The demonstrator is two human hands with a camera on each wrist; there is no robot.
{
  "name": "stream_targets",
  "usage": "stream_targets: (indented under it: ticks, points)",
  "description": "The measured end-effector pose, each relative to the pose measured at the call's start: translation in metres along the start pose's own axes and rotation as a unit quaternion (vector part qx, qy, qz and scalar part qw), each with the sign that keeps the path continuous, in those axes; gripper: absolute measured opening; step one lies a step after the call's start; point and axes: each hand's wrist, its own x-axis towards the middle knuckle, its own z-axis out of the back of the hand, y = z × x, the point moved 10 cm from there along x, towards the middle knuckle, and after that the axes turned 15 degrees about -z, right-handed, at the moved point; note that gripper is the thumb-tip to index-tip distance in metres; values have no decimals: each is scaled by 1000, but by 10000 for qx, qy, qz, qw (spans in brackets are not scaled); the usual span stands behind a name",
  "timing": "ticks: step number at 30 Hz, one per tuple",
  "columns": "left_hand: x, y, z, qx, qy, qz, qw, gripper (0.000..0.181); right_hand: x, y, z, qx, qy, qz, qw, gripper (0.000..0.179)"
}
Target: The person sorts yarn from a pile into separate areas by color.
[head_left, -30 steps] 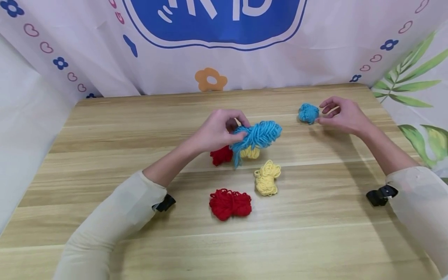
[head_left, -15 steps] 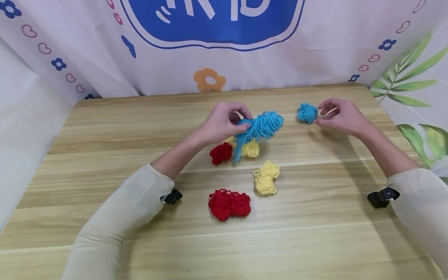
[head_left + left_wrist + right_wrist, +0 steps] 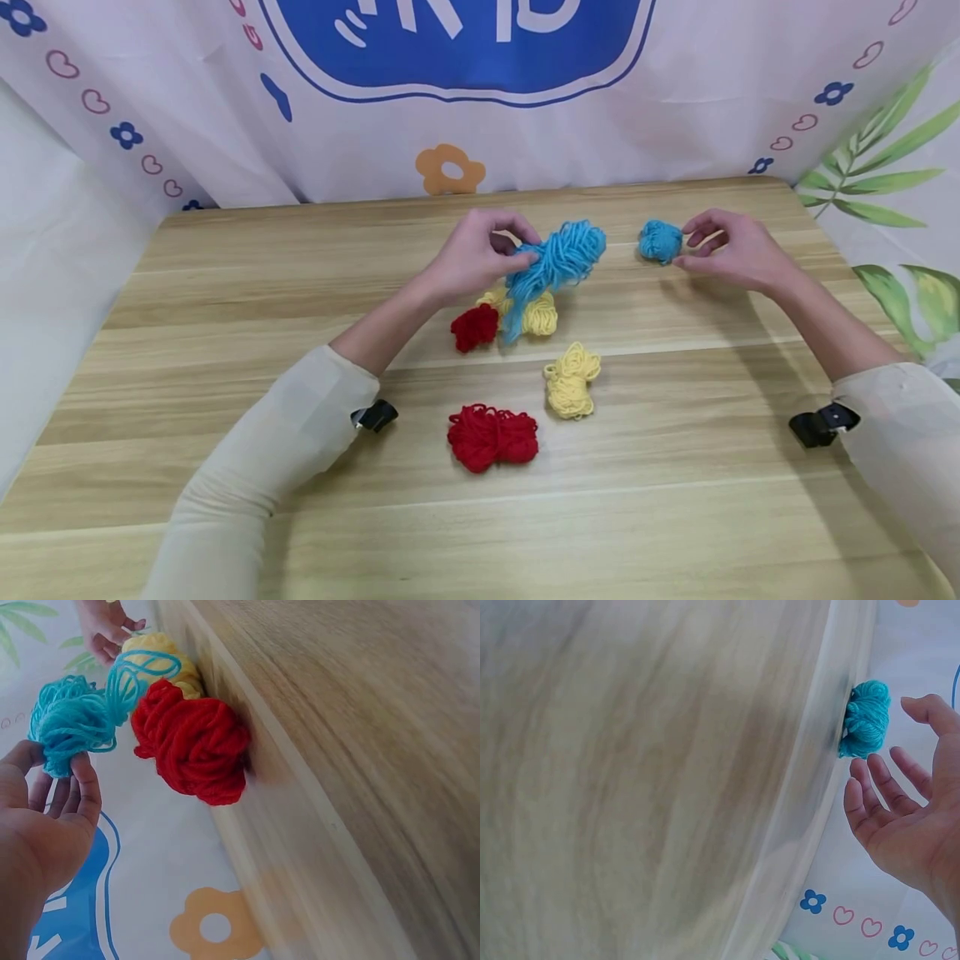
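Note:
My left hand pinches one end of a blue yarn skein between thumb and fingers, holding it up above the table with loose strands trailing down. In the left wrist view the same blue skein sits at the fingertips. Below it, partly covered by the strands, lie a yellow yarn bundle and a small red yarn bundle. My right hand, fingers loosely bent, is beside a smaller blue yarn ball at the back right. The right wrist view shows that ball just past the parted fingers.
Nearer the front of the wooden table lie a second yellow skein and a larger red skein. A printed white curtain hangs behind the table's back edge. Black wrist straps show at both sleeves.
My left hand has lifted the blue skein and moved it slightly toward the back, uncovering more of the yellow bundle beneath. The right hand has stayed nearly still beside the blue ball.

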Motion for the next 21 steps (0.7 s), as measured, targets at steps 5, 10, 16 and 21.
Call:
stream_targets:
  ticks: [5,10,16,21]
  points:
    - [4,1,-1,-131,-64,0,9999,14,-1,1,1,3,-9,-3,10000,48]
    - [8,-2,-2,-277,-148,-63,9995,15,-4,2,3,18,-40,21,10000,47]
    - [15,-7,-2,-341,-232,-259,9988,15,-5,1,4,-5,-61,31,10000,48]
    - [20,-7,-3,-404,-332,-234,9984,15,-2,0,3,-10,-50,27,10000,48]
